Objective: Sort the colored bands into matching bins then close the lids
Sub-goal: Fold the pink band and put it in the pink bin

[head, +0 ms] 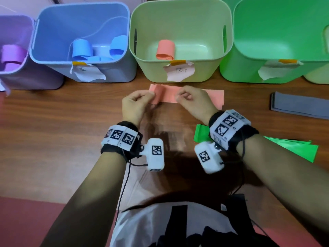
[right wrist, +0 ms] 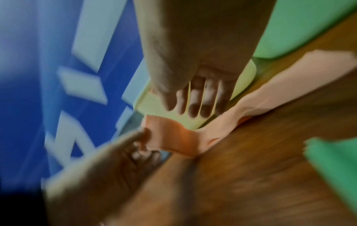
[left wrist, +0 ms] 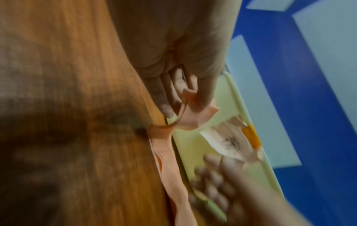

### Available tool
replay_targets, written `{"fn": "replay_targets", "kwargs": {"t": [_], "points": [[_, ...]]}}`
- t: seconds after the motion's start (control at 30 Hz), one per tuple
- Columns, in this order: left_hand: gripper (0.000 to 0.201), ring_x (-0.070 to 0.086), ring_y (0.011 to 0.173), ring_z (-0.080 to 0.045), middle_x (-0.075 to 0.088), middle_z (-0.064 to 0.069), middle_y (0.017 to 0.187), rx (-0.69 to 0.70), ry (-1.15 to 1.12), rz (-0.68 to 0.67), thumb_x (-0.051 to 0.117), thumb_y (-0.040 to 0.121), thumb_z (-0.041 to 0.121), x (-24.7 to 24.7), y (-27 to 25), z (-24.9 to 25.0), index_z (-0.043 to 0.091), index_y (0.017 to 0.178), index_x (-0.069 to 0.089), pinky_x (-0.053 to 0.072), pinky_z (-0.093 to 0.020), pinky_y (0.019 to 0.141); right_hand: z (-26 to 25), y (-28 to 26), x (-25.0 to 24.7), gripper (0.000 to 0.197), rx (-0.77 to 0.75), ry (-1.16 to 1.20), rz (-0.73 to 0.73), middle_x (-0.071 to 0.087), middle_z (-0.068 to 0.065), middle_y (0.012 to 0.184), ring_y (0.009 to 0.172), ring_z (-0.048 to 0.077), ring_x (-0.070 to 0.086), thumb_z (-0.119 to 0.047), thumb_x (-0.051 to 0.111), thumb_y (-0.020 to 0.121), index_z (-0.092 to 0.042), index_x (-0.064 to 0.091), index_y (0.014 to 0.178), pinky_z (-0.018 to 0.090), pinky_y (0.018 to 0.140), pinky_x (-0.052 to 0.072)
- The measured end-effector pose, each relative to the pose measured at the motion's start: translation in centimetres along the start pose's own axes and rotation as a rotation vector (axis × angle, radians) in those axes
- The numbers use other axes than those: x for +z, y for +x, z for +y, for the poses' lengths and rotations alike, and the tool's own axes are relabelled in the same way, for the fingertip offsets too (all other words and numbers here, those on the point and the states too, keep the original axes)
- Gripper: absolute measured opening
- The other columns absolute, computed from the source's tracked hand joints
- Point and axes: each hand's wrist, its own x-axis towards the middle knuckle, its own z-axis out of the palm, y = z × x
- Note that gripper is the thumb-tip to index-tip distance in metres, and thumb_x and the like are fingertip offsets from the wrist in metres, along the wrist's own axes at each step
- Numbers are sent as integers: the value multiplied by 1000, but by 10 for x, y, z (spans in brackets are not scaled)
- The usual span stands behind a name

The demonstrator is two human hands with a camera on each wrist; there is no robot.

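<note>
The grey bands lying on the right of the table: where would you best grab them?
Probably at the near left end of the grey bands, coming from above with the right hand. The stack lies flat on the table, so only an edge gives fingers purchase, and that end is nearest and uncovered.

Four bins (head: 179, 72) stand in a row behind your hands. One band (head: 167, 94) lies before them; more bands (head: 299, 106) lie to the right.
</note>
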Motion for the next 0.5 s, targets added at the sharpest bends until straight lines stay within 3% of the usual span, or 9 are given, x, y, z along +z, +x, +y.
{"fn": "replay_targets", "kwargs": {"t": [0.07, 0.13, 0.2, 0.3, 0.43, 0.5], "points": [[6, 63, 62, -8, 69, 7, 61, 70, 47, -116, 65, 83, 0, 7, -12, 6, 5, 81, 68, 54, -22, 63, -19, 1, 6, 7, 99, 273, -50, 63, -5, 79, 74, 9, 58, -21, 58, 90, -17, 63, 86, 24, 74, 47], [14, 61, 57, 0, 68, 10, 59, 116, 72, -178, 63, 84, 0, 12, -19, 11, 0, 98, 67, 49, -14, 57, -29, 3, 9, 9, 158, 396, -73, 64, -3, 80, 73, 11, 62, -25, 59, 90, -17, 60, 86, 27, 73, 53], [18, 60, 60, 2, 69, 12, 60, 138, 116, -201, 63, 85, 1, 12, -20, 13, 3, 103, 66, 50, -14, 62, -32, 3, 11, 11, 178, 423, -43, 66, 3, 84, 73, 13, 64, -24, 62, 89, -16, 58, 82, 28, 71, 54], [14, 61, 66, -5, 69, 13, 64, 118, 192, -238, 64, 85, 3, 7, -20, 11, 10, 96, 70, 52, -24, 72, -29, 1, 13, 17, 190, 396, -4, 64, 2, 77, 67, 13, 62, -19, 64, 87, -20, 57, 71, 26, 67, 54], [17, 61, 56, -2, 67, 10, 57, 10, 151, -232, 57, 90, 1, 4, -23, 9, 10, 79, 67, 54, -18, 61, -31, -6, 16, 15, 162, 323, 23, 63, 2, 75, 65, 11, 61, -15, 64, 86, -15, 59, 72, 23, 65, 54], [20, 61, 54, -2, 65, 8, 58, -64, 85, -214, 53, 92, 1, 1, -23, 9, 11, 79, 64, 54, -16, 59, -35, -10, 16, 12, 150, 272, 46, 63, 5, 79, 65, 12, 60, -13, 63, 87, -13, 59, 75, 24, 66, 55]]}}
